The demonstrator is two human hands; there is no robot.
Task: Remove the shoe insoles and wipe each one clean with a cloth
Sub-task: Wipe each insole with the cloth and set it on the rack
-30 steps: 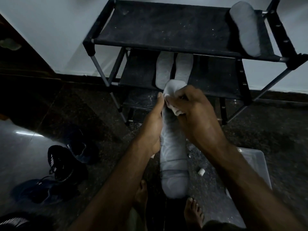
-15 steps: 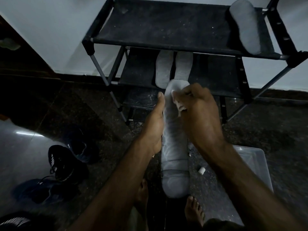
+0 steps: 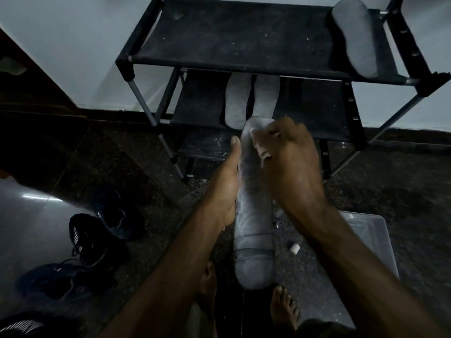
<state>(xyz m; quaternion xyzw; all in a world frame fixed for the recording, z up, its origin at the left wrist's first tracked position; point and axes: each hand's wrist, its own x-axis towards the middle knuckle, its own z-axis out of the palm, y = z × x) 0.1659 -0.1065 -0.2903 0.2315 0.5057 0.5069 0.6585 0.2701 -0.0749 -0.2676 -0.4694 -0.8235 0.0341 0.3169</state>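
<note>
White cloth (image 3: 262, 152) bunched in curled fingers of right hand (image 3: 290, 162), pressed on toe end of grey insole (image 3: 253, 230). Left hand (image 3: 225, 189), thumb straight, supports insole's left edge; its fingers hidden behind. Insole upright above bare feet. Right hand hides part of toe end. Beyond: black shoe rack (image 3: 244, 37), two insoles (image 3: 251, 98) on middle shelf, one (image 3: 355, 37) on top. Dark sneakers (image 3: 85, 242) left; clear bin (image 3: 371, 242) right.
</note>
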